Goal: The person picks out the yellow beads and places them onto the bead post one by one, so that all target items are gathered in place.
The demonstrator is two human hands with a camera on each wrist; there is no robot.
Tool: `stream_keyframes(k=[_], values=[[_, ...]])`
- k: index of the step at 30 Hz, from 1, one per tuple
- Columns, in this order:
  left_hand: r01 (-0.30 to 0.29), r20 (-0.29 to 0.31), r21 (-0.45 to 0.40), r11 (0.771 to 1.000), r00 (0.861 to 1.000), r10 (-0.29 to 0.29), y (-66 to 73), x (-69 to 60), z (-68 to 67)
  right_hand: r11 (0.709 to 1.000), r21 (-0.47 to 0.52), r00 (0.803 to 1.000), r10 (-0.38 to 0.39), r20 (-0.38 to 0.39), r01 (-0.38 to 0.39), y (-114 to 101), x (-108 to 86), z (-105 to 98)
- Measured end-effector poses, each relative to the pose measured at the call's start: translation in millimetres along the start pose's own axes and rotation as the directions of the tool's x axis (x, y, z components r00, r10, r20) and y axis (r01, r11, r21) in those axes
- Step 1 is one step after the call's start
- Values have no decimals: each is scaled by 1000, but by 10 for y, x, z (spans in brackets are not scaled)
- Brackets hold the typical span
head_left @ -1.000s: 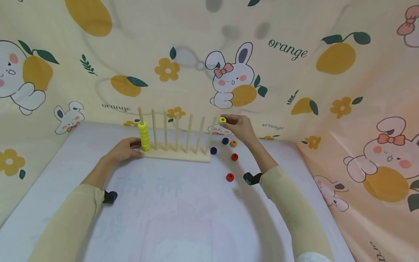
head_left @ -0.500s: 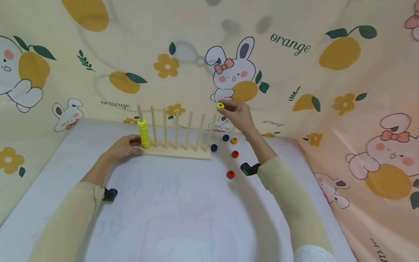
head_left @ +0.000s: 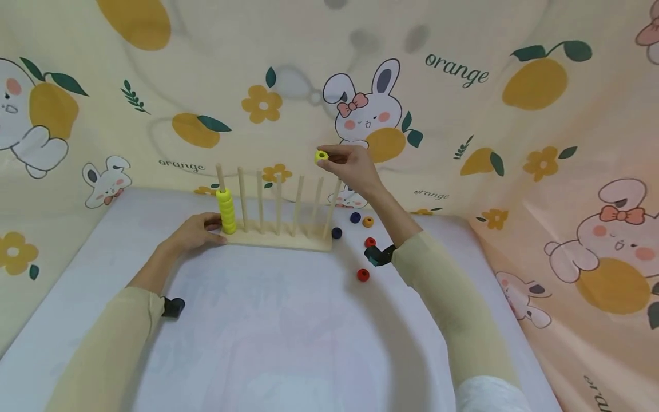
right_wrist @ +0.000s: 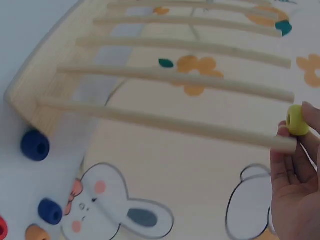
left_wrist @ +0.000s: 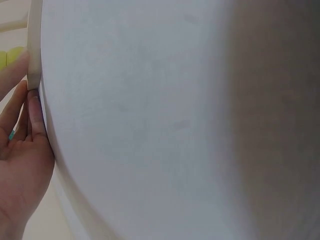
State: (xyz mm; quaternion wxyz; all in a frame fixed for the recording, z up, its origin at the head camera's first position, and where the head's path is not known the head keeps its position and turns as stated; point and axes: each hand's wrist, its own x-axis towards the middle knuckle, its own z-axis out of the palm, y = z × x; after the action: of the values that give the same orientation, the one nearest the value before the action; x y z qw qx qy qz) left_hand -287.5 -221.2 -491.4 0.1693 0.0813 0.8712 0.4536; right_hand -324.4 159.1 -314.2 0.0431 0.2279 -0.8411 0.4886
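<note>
A wooden peg rack [head_left: 280, 242] stands at the back of the table, with several upright pegs. A stack of yellow beads [head_left: 226, 212] fills most of its leftmost peg; the other pegs are bare. My left hand [head_left: 193, 232] holds the rack's left end, thumb and fingers around the corner beside the stack. Above the pegs towards the right side, my right hand [head_left: 355, 166] pinches a yellow bead [head_left: 321, 155] between thumb and fingertips. In the right wrist view this bead [right_wrist: 297, 120] appears near a peg's tip, its hole facing the pegs.
Loose beads lie right of the rack: dark blue beads [head_left: 337, 233], an orange bead [head_left: 368, 221] and red beads [head_left: 362, 275]. Patterned cloth [head_left: 298, 51] rises behind the white table [head_left: 268, 320] and along its sides.
My right hand has risen and moved left with the yellow bead, from beside the rightmost peg to above the pegs. The left hand stays on the rack's end.
</note>
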Motion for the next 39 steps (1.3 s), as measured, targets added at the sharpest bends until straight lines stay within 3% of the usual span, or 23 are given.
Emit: stream_keyframes(k=[11,21,39], values=[[4,-11,-3,1000,1000,-4,-31,25,14,998,-10,995,-67,73,68,-214,177,250],[-3,-3,-10,1000,1000,3,-26,-1,21,999,1,992,-36,123,36,-398,263,455],[-19,-14,5,1000,1000,19,-47,26,7,997,13,972,-80,221,79,-614,448,892]])
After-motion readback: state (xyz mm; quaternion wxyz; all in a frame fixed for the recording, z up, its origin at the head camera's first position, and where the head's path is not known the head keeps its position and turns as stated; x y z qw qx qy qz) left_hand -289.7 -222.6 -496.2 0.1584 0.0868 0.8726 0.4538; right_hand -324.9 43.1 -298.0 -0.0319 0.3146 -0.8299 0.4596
